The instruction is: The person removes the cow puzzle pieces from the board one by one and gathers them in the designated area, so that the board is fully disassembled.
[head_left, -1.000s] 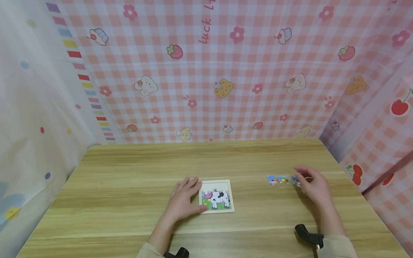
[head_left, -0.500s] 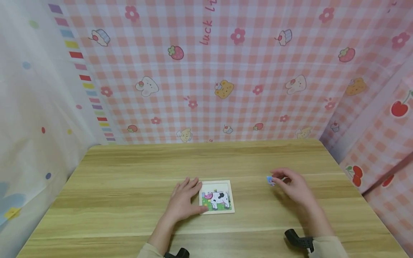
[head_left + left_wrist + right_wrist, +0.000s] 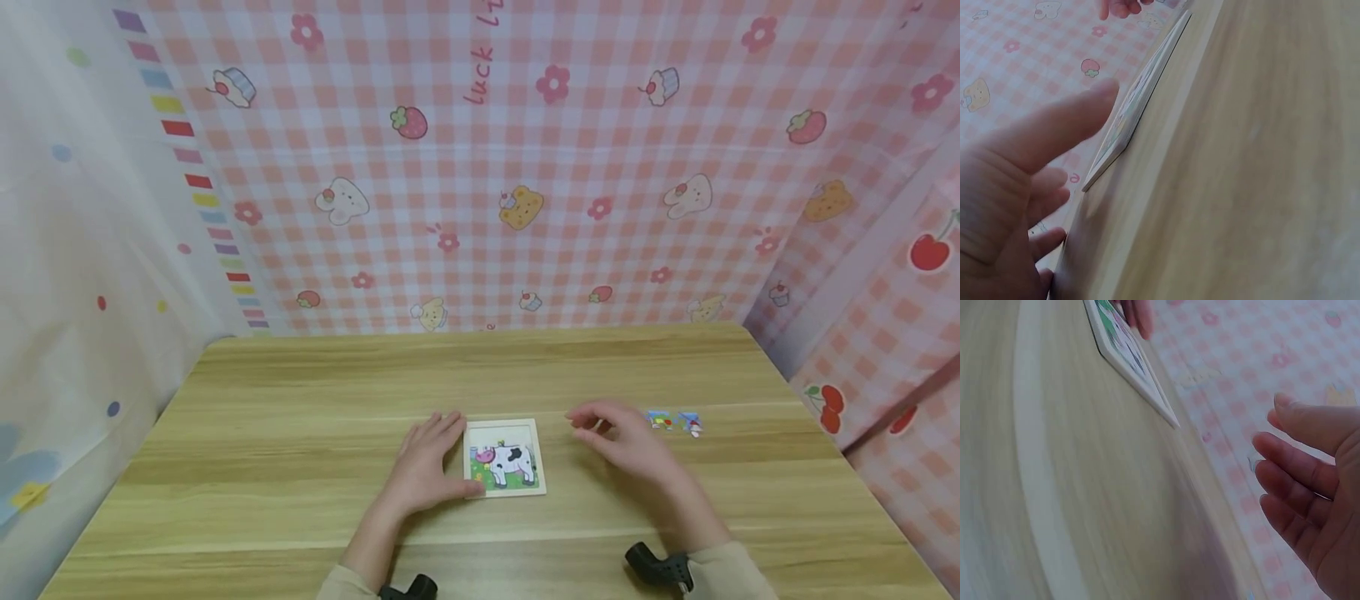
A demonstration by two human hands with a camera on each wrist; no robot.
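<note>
The left hand (image 3: 427, 468) lies spread beside the cow puzzle (image 3: 513, 464); the right hand (image 3: 626, 437) curves, hold unclear, near two puzzle pieces (image 3: 688, 423)

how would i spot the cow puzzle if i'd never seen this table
On the table, find the left hand near the middle. The cow puzzle lies by its thumb: a spotted cow in a square, pale frame, unlike the frameless loose pieces farther right.

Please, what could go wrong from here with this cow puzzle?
The right hand is close to the nearer loose piece, so it might knock that piece out of place. The left hand lies at the left edge of the puzzle frame; a small slip could shift it.
</note>
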